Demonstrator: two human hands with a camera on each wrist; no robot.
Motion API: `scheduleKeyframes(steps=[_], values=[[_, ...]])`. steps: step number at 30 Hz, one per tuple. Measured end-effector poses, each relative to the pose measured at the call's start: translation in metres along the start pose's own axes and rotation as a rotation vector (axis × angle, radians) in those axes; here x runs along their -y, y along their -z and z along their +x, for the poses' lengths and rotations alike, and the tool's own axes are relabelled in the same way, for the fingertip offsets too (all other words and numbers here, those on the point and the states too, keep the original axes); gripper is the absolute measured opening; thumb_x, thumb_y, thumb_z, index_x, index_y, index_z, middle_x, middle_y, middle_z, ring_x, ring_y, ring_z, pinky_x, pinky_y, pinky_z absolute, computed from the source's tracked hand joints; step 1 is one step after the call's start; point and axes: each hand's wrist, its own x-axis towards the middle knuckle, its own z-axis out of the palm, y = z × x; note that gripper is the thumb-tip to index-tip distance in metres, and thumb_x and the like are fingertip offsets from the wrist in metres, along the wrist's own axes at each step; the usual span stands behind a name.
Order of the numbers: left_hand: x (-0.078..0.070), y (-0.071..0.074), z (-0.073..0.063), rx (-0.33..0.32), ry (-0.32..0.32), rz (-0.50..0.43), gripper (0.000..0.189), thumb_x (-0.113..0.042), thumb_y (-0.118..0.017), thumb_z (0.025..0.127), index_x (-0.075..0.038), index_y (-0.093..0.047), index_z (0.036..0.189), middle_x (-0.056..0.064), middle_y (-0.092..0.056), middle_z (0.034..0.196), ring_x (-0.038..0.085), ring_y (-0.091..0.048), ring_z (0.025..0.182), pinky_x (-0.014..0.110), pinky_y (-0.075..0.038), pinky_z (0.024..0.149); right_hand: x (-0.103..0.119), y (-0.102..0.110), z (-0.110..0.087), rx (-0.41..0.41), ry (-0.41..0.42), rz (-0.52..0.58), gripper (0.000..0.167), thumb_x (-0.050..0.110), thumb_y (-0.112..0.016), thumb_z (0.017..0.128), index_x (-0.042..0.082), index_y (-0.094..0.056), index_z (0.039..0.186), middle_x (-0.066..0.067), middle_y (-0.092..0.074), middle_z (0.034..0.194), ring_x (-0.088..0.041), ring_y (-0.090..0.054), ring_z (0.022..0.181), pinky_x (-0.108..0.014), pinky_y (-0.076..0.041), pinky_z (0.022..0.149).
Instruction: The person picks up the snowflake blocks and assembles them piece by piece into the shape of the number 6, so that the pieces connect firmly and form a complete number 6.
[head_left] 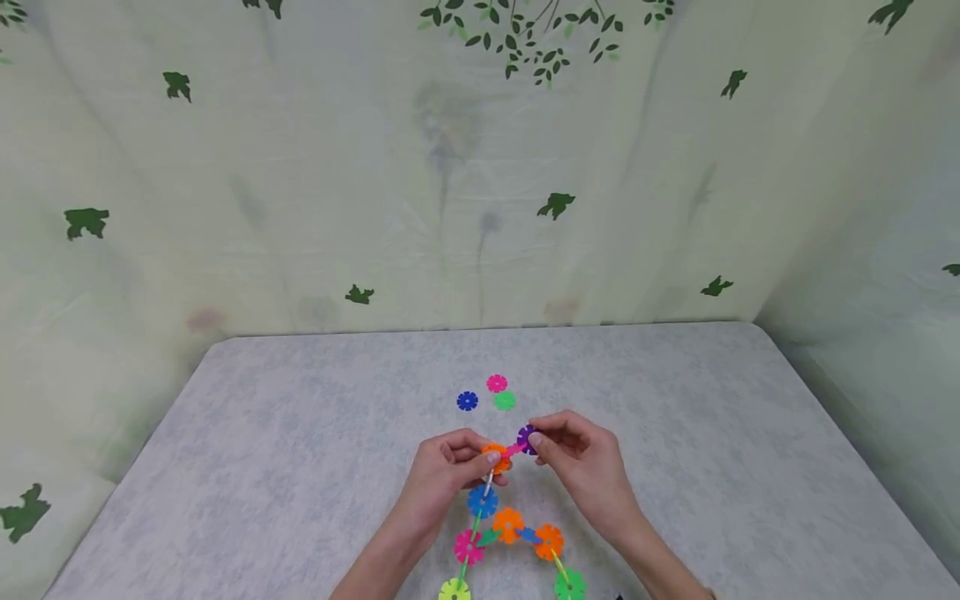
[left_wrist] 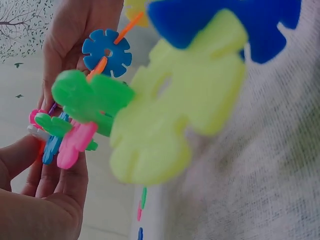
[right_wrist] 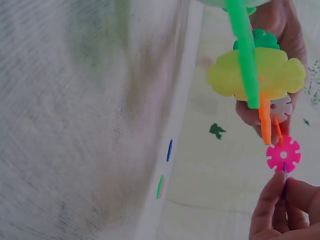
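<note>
My left hand (head_left: 446, 471) pinches an orange notched plastic disc (head_left: 503, 464) between thumb and fingers. A purple notched disc (head_left: 524, 434) is held by my right hand (head_left: 588, 467), thumb against its face. Between the two, a pink disc (head_left: 513, 451) seen nearly edge-on is slotted to both. From the orange disc a chain of joined discs hangs toward me: a white one edge-on, a blue disc (head_left: 482, 502), a pink disc (head_left: 468, 547) and a yellow disc (head_left: 454, 590). A branch runs right through orange discs (head_left: 509, 525) to a green disc (head_left: 571, 585).
Beyond my hands, three loose discs lie on the grey table (head_left: 300, 433): a dark blue disc (head_left: 467, 401), a pink one (head_left: 497, 383) and a light green one (head_left: 506, 401). A pale curtain (head_left: 300, 167) with leaf prints stands behind the table and along its sides.
</note>
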Motion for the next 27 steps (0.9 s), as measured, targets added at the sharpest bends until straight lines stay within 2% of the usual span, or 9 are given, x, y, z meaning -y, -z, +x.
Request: scheduleKeyframes(steps=[4, 7, 10, 12, 16, 19, 23, 27], values=[[0.005, 0.002, 0.005, 0.066, -0.007, 0.004, 0.024, -0.019, -0.065, 0.096, 0.000, -0.063, 0.108, 0.014, -0.072, 0.098, 0.026, -0.071, 0.080, 0.036, -0.053, 0.081, -0.003, 0.002, 0.005, 0.009, -0.023, -0.045, 0.016, 0.015, -0.067, 0.094, 0.015, -0.073, 0.109, -0.007, -0.069, 0.094, -0.027, -0.063, 0.074, -0.032, -0.057, 0.070], [0.008, 0.006, 0.007, 0.103, -0.020, 0.022, 0.028, -0.017, -0.059, 0.099, -0.001, -0.060, 0.122, 0.017, -0.070, 0.105, 0.028, -0.071, 0.081, 0.037, -0.053, 0.083, -0.006, 0.003, 0.010, 0.022, -0.041, -0.075, 0.020, 0.018, -0.064, 0.097, 0.018, -0.071, 0.115, -0.005, -0.070, 0.098, -0.029, -0.064, 0.077, -0.032, -0.057, 0.071], [0.009, 0.012, 0.009, 0.110, -0.022, 0.054, 0.032, -0.014, -0.054, 0.101, -0.003, -0.057, 0.132, 0.018, -0.070, 0.106, 0.028, -0.070, 0.083, 0.037, -0.053, 0.085, -0.012, 0.004, 0.018, 0.054, -0.032, -0.112, 0.023, 0.016, -0.060, 0.099, 0.015, -0.068, 0.121, -0.004, -0.069, 0.105, -0.032, -0.064, 0.086, -0.033, -0.057, 0.072], [0.009, 0.015, 0.010, 0.102, -0.011, 0.065, 0.033, -0.013, -0.052, 0.101, -0.005, -0.057, 0.133, 0.017, -0.070, 0.099, 0.028, -0.070, 0.083, 0.037, -0.053, 0.086, -0.017, 0.005, 0.027, 0.101, -0.004, -0.154, 0.025, 0.013, -0.057, 0.100, 0.011, -0.066, 0.124, -0.006, -0.068, 0.109, -0.033, -0.064, 0.090, -0.035, -0.057, 0.074], [0.009, 0.021, 0.011, 0.105, 0.019, 0.056, 0.035, -0.013, -0.049, 0.101, -0.006, -0.057, 0.134, 0.014, -0.068, 0.090, 0.030, -0.071, 0.085, 0.038, -0.053, 0.088, -0.025, 0.007, 0.052, 0.246, 0.049, -0.254, 0.026, 0.007, -0.052, 0.102, 0.004, -0.063, 0.125, -0.013, -0.067, 0.115, -0.034, -0.063, 0.097, -0.043, -0.056, 0.080], [0.011, 0.024, 0.013, 0.122, 0.035, 0.041, 0.035, -0.012, -0.048, 0.101, -0.005, -0.058, 0.133, 0.016, -0.067, 0.100, 0.030, -0.071, 0.086, 0.038, -0.052, 0.090, -0.030, 0.007, 0.073, 0.315, 0.067, -0.369, 0.026, 0.005, -0.052, 0.100, 0.003, -0.065, 0.123, -0.012, -0.067, 0.115, -0.029, -0.062, 0.101, -0.044, -0.054, 0.084], [0.014, 0.026, 0.014, 0.139, 0.024, 0.048, 0.033, -0.012, -0.046, 0.101, -0.005, -0.060, 0.131, 0.020, -0.062, 0.121, 0.029, -0.070, 0.092, 0.038, -0.049, 0.095, -0.039, 0.005, 0.100, 0.335, 0.061, -0.501, 0.026, 0.005, -0.056, 0.097, 0.005, -0.067, 0.120, -0.007, -0.068, 0.111, -0.022, -0.062, 0.101, -0.041, -0.051, 0.089], [0.017, 0.027, 0.016, 0.148, -0.005, 0.060, 0.030, -0.014, -0.047, 0.103, -0.009, -0.061, 0.129, 0.019, -0.057, 0.131, 0.030, -0.067, 0.103, 0.038, -0.048, 0.096, -0.047, 0.001, 0.117, 0.359, 0.019, -0.558, 0.028, 0.007, -0.064, 0.093, 0.004, -0.066, 0.121, -0.005, -0.067, 0.104, -0.020, -0.061, 0.095, -0.038, -0.051, 0.087]])
